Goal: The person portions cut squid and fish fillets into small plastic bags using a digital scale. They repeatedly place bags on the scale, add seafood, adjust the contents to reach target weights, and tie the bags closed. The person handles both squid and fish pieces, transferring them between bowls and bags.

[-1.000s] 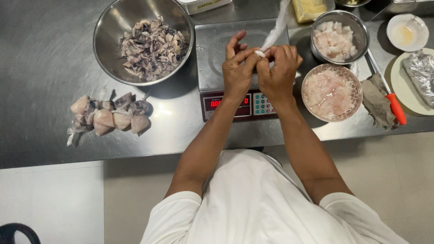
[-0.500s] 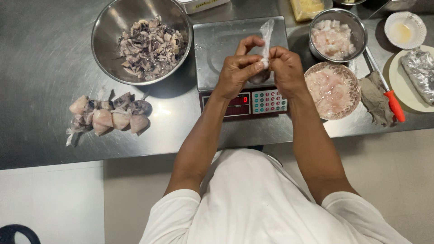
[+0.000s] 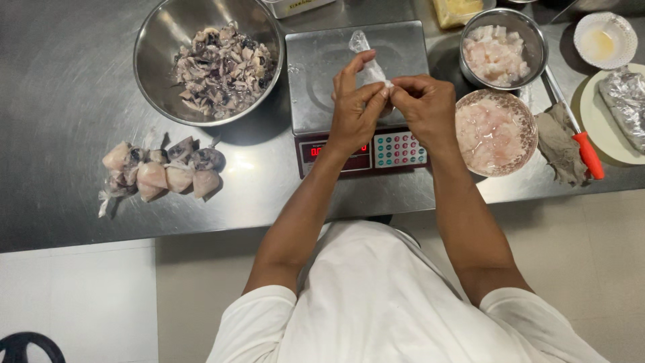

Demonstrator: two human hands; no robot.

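Left hand (image 3: 355, 107) and right hand (image 3: 422, 102) met above the scale (image 3: 322, 74), both pinching a small clear plastic bag (image 3: 366, 60). Half a second before, the bag stood taller; now twisted short. Far left, bowl of dark mixed pieces (image 3: 208, 57); filled bags (image 3: 161, 171) aside.
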